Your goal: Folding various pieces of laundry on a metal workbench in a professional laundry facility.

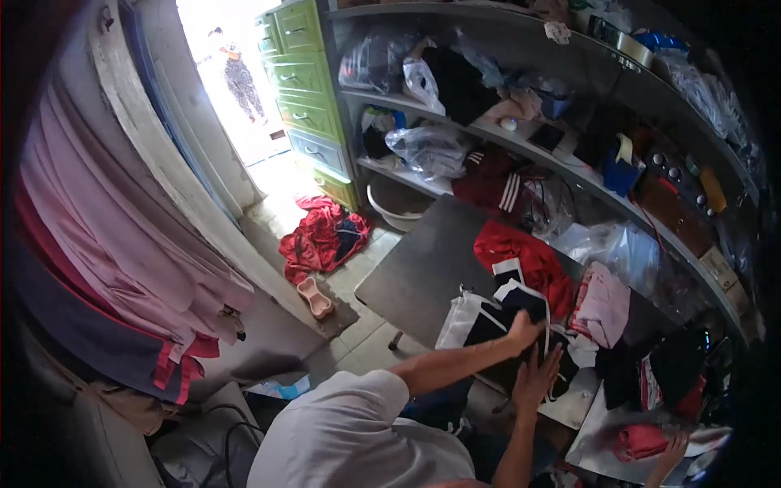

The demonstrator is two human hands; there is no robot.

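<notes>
My left hand (526, 333) is on a black garment with white trim (526, 299), its fingers partly curled near the white edge; whether it pinches the cloth cannot be told. Close beside it, my right hand (538, 377) lies flat on the dark cloth with straight fingers. The garment rests on a dark table (415, 268), and its white panel (457, 320) spreads towards the left. Just behind it lies a bunched red garment (531, 259). A folded pink cloth (604, 305) sits to the right.
Another person's hand (673, 450) is near red cloth (640, 442) at lower right. Red clothing (323, 238) and a pink stool (315, 299) are on the floor. Shelves (439, 113) hold bags. Green drawers (302, 79) flank a bright doorway; a person (238, 76) stands outside.
</notes>
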